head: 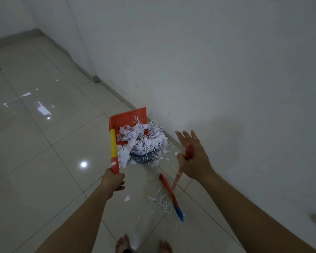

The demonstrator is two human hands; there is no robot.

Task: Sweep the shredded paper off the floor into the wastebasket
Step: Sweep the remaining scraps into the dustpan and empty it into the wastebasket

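Note:
My left hand [113, 180] grips the red and yellow handle of an orange dustpan [128, 118], which is tilted over a small blue wastebasket [141, 157] by the wall. Shredded white paper [146, 138] heaps over the basket and slides off the pan. My right hand [192, 157] holds the red top of the broom handle [188, 152] between thumb and palm, with the fingers spread straight. The broom head [171, 195], red with blue bristles, rests on the floor beside a small pile of shreds [161, 199].
A white wall [226, 70] runs diagonally right behind the basket. Loose paper scraps [127, 198] lie on the glossy beige floor tiles [44, 143]. My bare feet [123, 242] stand at the bottom edge.

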